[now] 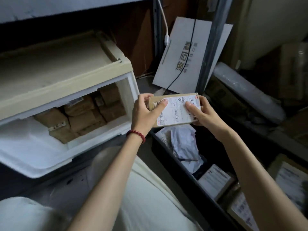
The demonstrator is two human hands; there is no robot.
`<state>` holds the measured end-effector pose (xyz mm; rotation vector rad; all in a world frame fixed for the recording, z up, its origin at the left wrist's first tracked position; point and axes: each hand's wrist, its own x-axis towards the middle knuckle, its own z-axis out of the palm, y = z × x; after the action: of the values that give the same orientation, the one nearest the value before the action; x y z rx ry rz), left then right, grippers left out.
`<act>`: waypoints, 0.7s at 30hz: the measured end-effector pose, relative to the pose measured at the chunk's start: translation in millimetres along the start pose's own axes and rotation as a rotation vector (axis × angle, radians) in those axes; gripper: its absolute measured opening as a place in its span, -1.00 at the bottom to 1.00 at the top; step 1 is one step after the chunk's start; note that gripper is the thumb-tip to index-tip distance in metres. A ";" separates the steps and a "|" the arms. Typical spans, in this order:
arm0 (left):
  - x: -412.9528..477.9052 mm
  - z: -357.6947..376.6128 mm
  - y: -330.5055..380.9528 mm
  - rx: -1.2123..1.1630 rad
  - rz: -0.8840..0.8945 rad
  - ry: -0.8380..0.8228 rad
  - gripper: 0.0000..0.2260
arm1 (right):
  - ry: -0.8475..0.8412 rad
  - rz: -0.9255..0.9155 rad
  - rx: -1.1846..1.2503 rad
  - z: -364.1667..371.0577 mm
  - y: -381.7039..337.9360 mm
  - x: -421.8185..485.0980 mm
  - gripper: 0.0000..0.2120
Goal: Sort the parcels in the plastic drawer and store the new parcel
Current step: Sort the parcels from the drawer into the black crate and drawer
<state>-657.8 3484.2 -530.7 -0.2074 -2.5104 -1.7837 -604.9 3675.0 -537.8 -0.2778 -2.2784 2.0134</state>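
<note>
Dim storeroom; one drawer (98, 140); left hand (146, 113), right hand (202, 114) grip one parcel (177, 112).

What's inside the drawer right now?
Brown parcels stacked toward the back of the drawer; its front floor shows white. Anything deeper under the cabinet top is hidden.

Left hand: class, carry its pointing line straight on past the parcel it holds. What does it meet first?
The left hand, gripping the parcel, points up and right. Probably the white printed cardboard sheet leaning behind comes first, though depth is unclear.
</note>
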 end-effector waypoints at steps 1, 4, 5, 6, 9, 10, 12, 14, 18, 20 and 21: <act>-0.8 14.3 2.2 0.018 0.004 -0.033 -0.61 | 0.024 0.007 -0.003 -12.6 5.7 -4.7 -0.54; -4.4 56.5 1.6 0.056 0.004 -0.142 -0.63 | 0.106 0.064 -0.006 -44.7 24.1 -20.2 -0.65; -6.2 70.7 0.4 0.056 -0.001 -0.186 -0.62 | 0.145 0.095 -0.015 -54.9 31.4 -25.3 -0.68; -8.0 83.8 -2.1 0.062 -0.007 -0.225 -0.62 | 0.185 0.128 -0.028 -63.7 38.6 -30.2 -0.69; -17.8 114.4 -9.3 0.131 -0.009 -0.314 -0.58 | 0.265 0.228 -0.075 -82.4 63.6 -44.5 -0.63; -21.0 124.2 -13.5 0.153 -0.018 -0.348 -0.57 | 0.275 0.252 -0.097 -87.2 72.5 -49.4 -0.62; -26.1 140.2 -22.8 0.195 -0.047 -0.411 -0.54 | 0.272 0.298 -0.149 -94.3 89.6 -56.7 -0.60; -30.5 151.5 -35.2 0.227 -0.085 -0.466 -0.52 | 0.254 0.344 -0.205 -98.8 103.8 -63.0 -0.60; -43.0 166.6 -63.2 0.313 -0.129 -0.608 -0.50 | 0.188 0.427 -0.269 -103.0 131.1 -77.6 -0.59; -47.8 170.7 -72.7 0.363 -0.132 -0.674 -0.49 | 0.147 0.458 -0.306 -103.7 144.2 -83.9 -0.58; -49.6 173.0 -76.3 0.388 -0.125 -0.703 -0.49 | 0.126 0.478 -0.333 -104.7 150.4 -86.1 -0.58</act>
<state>-613.9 3618.8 -665.4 -0.7871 -3.3454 -1.3695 -489.5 3777.6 -668.7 -1.0294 -2.6418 1.6982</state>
